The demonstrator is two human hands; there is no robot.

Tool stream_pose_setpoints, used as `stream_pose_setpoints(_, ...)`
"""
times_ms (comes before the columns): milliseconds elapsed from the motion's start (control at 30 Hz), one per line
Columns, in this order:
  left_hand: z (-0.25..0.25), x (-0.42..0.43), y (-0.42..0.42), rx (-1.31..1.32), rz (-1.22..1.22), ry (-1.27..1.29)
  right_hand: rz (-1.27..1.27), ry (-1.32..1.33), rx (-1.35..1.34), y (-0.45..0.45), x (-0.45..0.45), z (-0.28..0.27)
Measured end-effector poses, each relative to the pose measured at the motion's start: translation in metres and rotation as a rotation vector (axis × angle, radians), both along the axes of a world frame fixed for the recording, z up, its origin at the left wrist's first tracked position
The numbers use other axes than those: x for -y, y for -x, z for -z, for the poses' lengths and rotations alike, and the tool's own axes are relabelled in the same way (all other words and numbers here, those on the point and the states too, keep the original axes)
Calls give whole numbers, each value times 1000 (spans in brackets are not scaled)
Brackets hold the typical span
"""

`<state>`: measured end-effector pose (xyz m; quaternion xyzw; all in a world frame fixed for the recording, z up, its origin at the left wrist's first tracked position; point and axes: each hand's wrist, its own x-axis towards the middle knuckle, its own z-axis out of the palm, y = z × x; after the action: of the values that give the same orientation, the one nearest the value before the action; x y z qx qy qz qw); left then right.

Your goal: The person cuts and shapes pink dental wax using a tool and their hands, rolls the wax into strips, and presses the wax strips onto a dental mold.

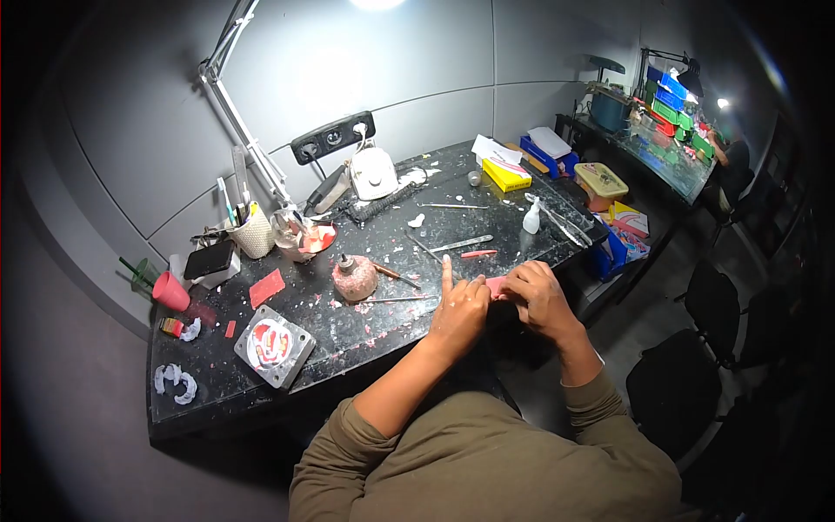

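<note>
A piece of pink wax point(496, 287) lies between my two hands at the table's front edge. My left hand point(461, 311) pinches its left end, with the index finger sticking up. My right hand point(537, 298) has its fingers curled round the other end, hiding part of it. Just beyond my hands are a curved pink strip point(478, 254), a flat metal spatula point(462, 244) and a thin dark tool point(424, 247). To the left stands a wax-spattered spirit burner point(355, 278), with a wooden-handled knife point(396, 276) beside it.
A metal flask half point(275, 347) with a red-and-white cast sits at front left, near a pink wax sheet point(267, 288) and white arch-shaped pieces point(177, 384). A lamp arm point(243, 130) rises behind. A dropper bottle point(531, 217) stands at right. Another person point(733, 165) sits farther back.
</note>
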<state>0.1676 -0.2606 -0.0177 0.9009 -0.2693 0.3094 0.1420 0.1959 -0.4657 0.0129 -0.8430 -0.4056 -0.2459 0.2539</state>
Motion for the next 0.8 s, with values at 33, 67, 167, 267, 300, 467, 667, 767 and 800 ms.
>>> stream_pose_setpoints(33, -1, 0, 1, -7, 17, 19, 2, 10, 2, 0, 1, -1)
stream_pose_setpoints(67, -2, -1, 1, -14, 33, 39, 2, 9, 0, 0, 1, -1)
stream_pose_setpoints(167, -2, -4, 1, -37, 54, 27, 3, -32, 15, -1, 5, -1)
stream_pose_setpoints(267, -7, -9, 2, -93, 80, 87, 8, -31, 17, -4, 10, 3)
stream_pose_setpoints(300, -8, -10, 2, -92, 83, 85, 8, -27, 35, -5, 10, 4)
stream_pose_setpoints(467, -3, -13, 0, -85, 121, 87, 31, -26, -6, -2, 11, -1)
stream_pose_setpoints(667, 3, -12, -6, -52, 87, -9, 66, 39, 28, -2, 14, -1)
stream_pose_setpoints(767, 0, -12, -6, -99, 84, 35, 43, 44, 23, -1, 9, -6)
stream_pose_setpoints(800, -3, -9, -2, -102, 84, 36, 4, 33, 21, 0, 6, -5)
